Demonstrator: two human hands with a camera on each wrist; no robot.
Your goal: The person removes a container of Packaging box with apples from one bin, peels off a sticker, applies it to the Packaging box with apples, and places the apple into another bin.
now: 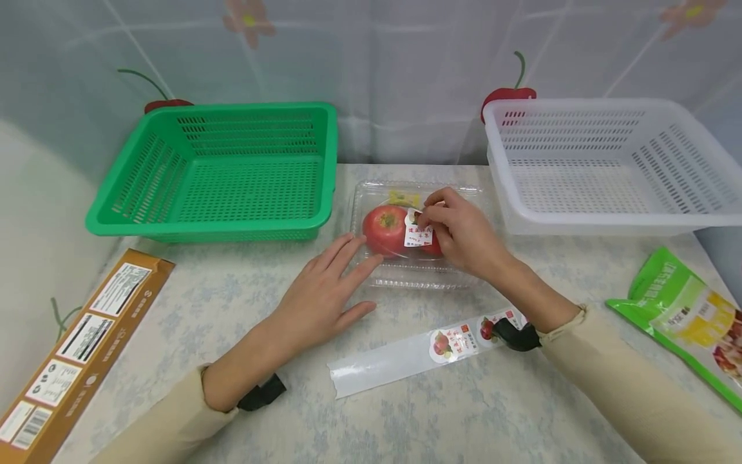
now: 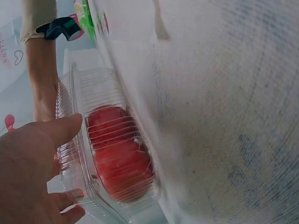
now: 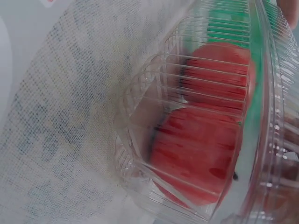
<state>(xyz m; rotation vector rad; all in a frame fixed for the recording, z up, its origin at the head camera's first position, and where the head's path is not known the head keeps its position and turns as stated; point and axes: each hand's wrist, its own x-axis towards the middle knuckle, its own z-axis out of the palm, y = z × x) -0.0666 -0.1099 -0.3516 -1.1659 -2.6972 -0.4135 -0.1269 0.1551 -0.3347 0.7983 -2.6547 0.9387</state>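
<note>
A: Where did the clear plastic clamshell box [image 1: 417, 258] lie, and what did it contain?

B: It lay on the pale tablecloth [image 1: 406, 412] between the green basket [image 1: 226, 171] and the white basket [image 1: 603, 164], lid closed over red apples [image 1: 384, 229].

A: How were the hands placed?

B: The left hand [image 1: 321, 293] rested flat beside the box, fingers straight and relaxed, its fingertips [image 1: 371, 261] touching the near left edge. The right hand [image 1: 464, 235] lay on the lid, thumb and forefinger pinching the white label [image 1: 416, 232] stuck there.

A: What else appeared?

B: A strip of sticker backing [image 1: 417, 354] lay just in front of the box; a brown carton [image 1: 75, 348] at far left; a green packet [image 1: 690, 319] at far right. The wrist views showed the ribbed box wall [image 3: 187, 140] and the apples behind it
</note>
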